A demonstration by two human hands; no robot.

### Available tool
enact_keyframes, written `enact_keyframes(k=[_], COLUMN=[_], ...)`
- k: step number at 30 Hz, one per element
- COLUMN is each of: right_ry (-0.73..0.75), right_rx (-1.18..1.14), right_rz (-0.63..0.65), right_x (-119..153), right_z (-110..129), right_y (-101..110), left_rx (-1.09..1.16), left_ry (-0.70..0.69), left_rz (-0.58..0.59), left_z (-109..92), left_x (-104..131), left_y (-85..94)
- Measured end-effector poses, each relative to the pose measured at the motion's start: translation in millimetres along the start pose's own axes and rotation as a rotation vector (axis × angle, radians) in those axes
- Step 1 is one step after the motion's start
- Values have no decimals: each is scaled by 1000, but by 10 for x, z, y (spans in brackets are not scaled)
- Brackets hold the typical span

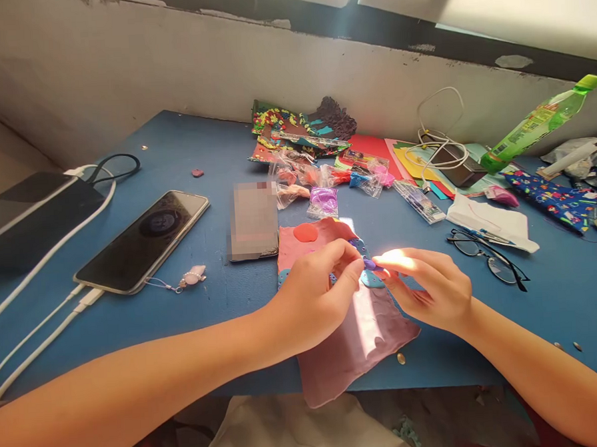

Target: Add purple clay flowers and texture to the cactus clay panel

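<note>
Between the fingertips of both hands is a small lump of purple-blue modelling clay. My left hand pinches its left end, and my right hand grips the other end with thumb and fingers. Both hands hover over a flat clay picture, mauve in its lower part and pinkish above. A red-orange clay disc lies on its upper left. Light blue clay patches with small dots cross its middle, partly hidden by my hands.
Behind the picture lie clay packets and coloured paper. On the left are a phone with white cables and a bead charm. Glasses, a green bottle and a patterned pouch stand or lie to the right.
</note>
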State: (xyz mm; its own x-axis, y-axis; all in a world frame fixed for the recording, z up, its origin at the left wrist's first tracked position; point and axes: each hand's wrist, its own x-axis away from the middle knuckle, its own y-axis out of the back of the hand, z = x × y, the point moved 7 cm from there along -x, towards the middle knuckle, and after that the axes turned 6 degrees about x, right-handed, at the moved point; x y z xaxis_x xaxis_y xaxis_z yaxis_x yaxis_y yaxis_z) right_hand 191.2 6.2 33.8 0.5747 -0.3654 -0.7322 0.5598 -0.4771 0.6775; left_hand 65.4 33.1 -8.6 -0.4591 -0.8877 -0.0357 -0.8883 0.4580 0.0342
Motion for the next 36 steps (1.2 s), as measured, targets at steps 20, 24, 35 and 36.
enact_keyframes(k=[20,24,35,36], right_ry=[22,25,4,1], right_rx=[15,-29,-15,-29], right_rz=[-21,26,-1,1], right_x=[-4,4,-13,-12], right_z=[-7,-6,-9,-9], right_y=[18,-18,18,13], left_rx=[-99,-66,-51,-62], left_ry=[27,31,-8,-6], left_rz=[-26,-17,26,29], left_z=[40,39,59,54], left_x=[-17,-18,-44,-45], left_y=[30,18,-42,-45])
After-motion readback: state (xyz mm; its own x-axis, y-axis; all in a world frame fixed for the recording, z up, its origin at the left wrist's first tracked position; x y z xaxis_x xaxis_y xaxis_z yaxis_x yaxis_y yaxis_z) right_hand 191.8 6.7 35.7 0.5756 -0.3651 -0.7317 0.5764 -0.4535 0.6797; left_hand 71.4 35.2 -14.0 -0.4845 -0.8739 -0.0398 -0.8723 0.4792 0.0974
